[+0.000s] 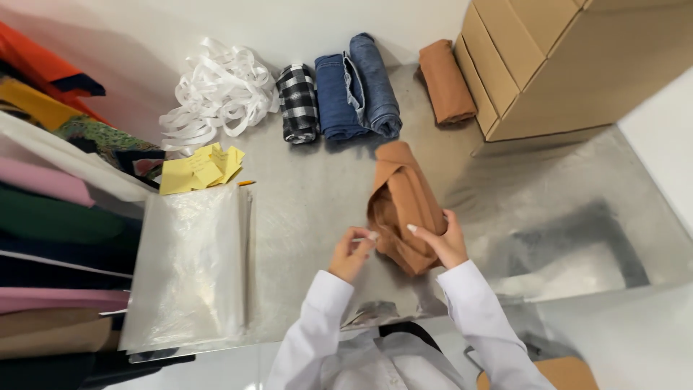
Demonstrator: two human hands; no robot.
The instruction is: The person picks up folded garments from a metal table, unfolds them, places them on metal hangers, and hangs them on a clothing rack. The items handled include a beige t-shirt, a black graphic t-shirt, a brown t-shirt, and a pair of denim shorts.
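**Half-rolled brown cloth at risk of springing open**

On the metal table (303, 209), the tan garment (403, 206) lay mid-surface, partly folded, ahead of the person. The right hand (442, 242) pressed its near end, fingers curled onto the cloth. The left hand (352, 253) pinched narrowly at the edge, possibly on a small tag; unclear. A slack grip could have let the fold unroll toward the jeans (357, 87).

Steel table (310, 209) against white wall (289, 22)
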